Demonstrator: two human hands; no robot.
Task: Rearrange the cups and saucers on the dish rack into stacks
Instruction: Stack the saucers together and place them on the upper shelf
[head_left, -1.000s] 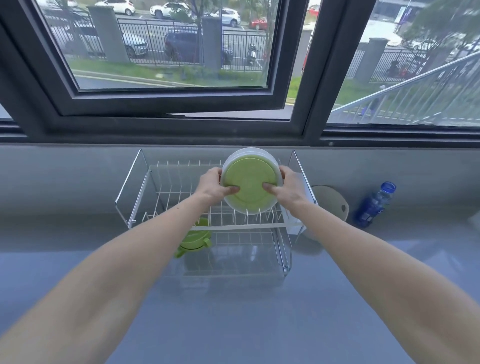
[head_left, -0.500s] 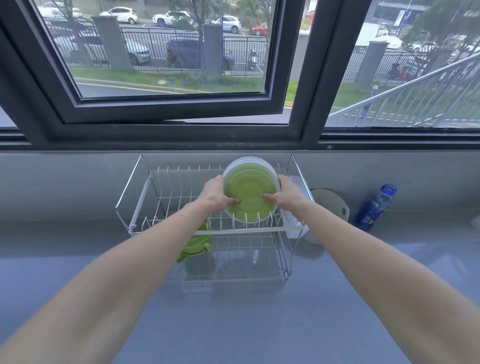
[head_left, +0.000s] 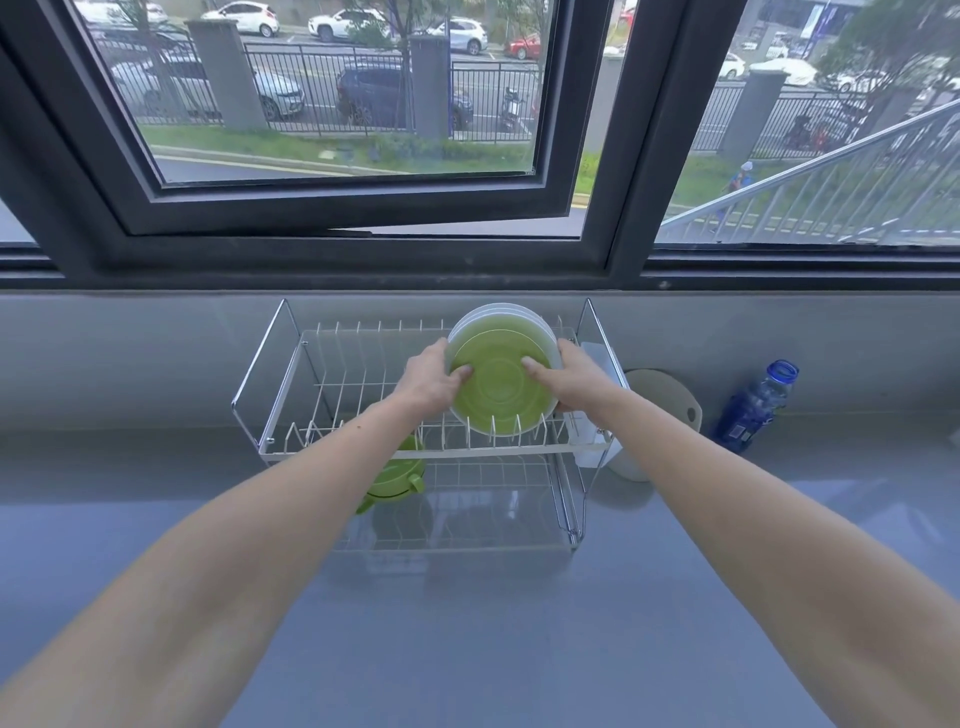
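Observation:
A two-tier white wire dish rack (head_left: 332, 457) stands on the grey counter under the window. On edge in the right part of its upper tier stands a stack of saucers (head_left: 498, 395), green in front with white ones behind, its lower rim down among the prongs. My left hand (head_left: 434, 382) grips the stack's left rim and my right hand (head_left: 574, 379) its right rim, thumbs on the green face. Green cups (head_left: 397, 475) sit on the lower tier, partly hidden behind my left forearm.
A white holder (head_left: 592, 415) hangs on the rack's right end. A beige round board (head_left: 662, 395) leans on the wall to the right, and a blue bottle (head_left: 756, 405) stands beyond it. The open window frame (head_left: 337, 213) overhangs the rack.
Both hands have lowered the saucer stack from above the upper tier down between its prongs. The cups below have not moved.

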